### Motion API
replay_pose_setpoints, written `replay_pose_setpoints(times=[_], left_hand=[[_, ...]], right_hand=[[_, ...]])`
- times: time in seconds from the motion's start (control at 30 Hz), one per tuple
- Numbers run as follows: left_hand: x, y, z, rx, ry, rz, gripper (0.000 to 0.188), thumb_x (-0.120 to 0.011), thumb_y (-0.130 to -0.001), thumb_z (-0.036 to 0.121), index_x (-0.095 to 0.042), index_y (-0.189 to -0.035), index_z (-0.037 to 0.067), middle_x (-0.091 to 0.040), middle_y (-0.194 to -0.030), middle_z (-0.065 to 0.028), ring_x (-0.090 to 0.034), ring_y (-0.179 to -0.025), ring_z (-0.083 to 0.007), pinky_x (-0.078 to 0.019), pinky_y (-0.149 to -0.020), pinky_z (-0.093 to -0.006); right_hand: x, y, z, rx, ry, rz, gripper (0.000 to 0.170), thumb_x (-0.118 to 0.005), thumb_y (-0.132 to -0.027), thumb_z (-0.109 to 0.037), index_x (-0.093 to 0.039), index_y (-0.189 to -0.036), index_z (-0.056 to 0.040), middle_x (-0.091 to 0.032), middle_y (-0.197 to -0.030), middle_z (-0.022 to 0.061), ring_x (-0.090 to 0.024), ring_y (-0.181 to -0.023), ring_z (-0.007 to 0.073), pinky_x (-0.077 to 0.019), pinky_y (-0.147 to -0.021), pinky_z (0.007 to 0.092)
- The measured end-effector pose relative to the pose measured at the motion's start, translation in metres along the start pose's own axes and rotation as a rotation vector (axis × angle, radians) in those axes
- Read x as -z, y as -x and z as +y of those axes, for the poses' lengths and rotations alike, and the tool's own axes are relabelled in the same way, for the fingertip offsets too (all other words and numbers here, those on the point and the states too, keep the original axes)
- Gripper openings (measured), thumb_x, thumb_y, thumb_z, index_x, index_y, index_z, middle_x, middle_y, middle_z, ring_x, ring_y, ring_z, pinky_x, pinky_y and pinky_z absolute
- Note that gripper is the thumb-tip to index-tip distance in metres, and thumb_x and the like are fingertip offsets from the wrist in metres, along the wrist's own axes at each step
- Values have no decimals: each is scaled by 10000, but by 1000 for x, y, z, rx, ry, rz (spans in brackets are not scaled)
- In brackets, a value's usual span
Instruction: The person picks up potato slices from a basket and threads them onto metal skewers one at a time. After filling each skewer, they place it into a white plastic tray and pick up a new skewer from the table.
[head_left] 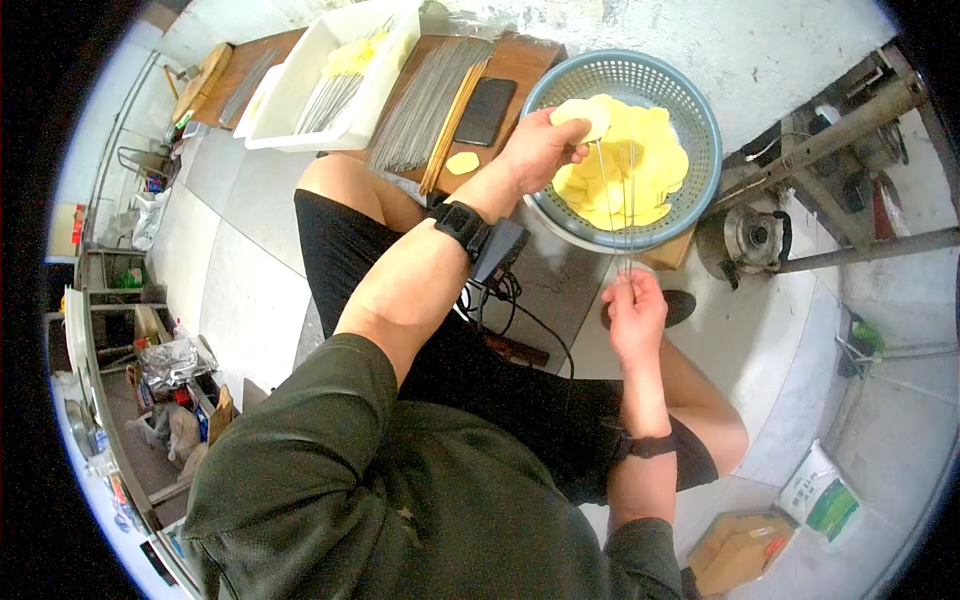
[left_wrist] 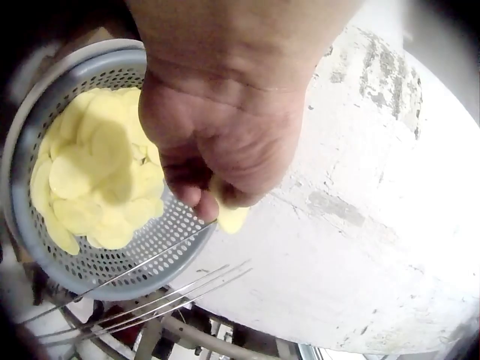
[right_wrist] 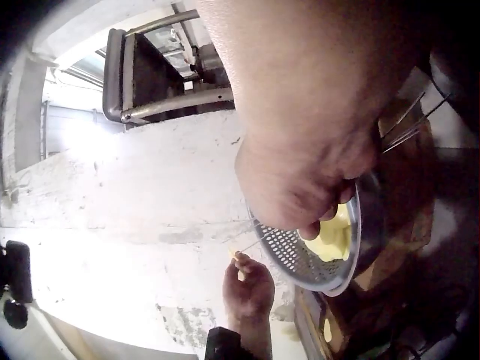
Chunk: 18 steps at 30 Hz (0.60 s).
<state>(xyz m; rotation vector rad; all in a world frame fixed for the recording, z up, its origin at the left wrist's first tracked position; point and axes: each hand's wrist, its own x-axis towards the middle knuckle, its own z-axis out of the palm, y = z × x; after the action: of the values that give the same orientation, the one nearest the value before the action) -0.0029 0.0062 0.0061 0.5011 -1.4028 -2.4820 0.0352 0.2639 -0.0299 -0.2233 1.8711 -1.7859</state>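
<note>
My left hand [head_left: 545, 150] pinches a pale yellow potato slice [head_left: 585, 117] over the far left rim of a blue-grey colander [head_left: 708, 190]. Thin metal skewers [head_left: 627, 235] are gripped in my right hand [head_left: 637, 312], just in front of the colander, and point away from me. One skewer slants apart from the others, and its tip meets the held slice, as the left wrist view also shows at the slice [left_wrist: 233, 218]. Many loose potato slices [head_left: 645, 160] lie heaped in the colander. Fingers hide part of the held slice.
Left of the colander, a low wooden table [head_left: 530, 60] bears a row of metal skewers [head_left: 430, 95], bamboo sticks [head_left: 455, 125], a black phone [head_left: 485, 111] and a single slice [head_left: 462, 163]. A white tub [head_left: 395, 85] holds loaded skewers. A kettle [head_left: 745, 240] stands right, under a metal frame.
</note>
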Motion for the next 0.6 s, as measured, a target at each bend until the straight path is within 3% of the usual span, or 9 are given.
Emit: replay_pose_setpoints(times=[0.2,0.6], left_hand=[[-4,4,3,-31,29,-1,150,-619,-857,68,-593,-988,0,-604,-824,-23,-535,-634,-88,-458,-599,-226],[-6,3,0,-34,-1,26,167,-605,-896,86,-587,-1038,0,-614,-865,-25,-512,-629,-72,-430,-543,-193]], right_hand=[[0,0,4,23,-26,-12,94,-516,-943,-93,-525,-997,-17,-601,-728,24,-483,-600,55,-369,-529,205],[1,1,4,42,-33,-23,82,-508,-946,-80,-526,-997,-18,-591,-727,21,-474,-603,51,-360,-531,200]])
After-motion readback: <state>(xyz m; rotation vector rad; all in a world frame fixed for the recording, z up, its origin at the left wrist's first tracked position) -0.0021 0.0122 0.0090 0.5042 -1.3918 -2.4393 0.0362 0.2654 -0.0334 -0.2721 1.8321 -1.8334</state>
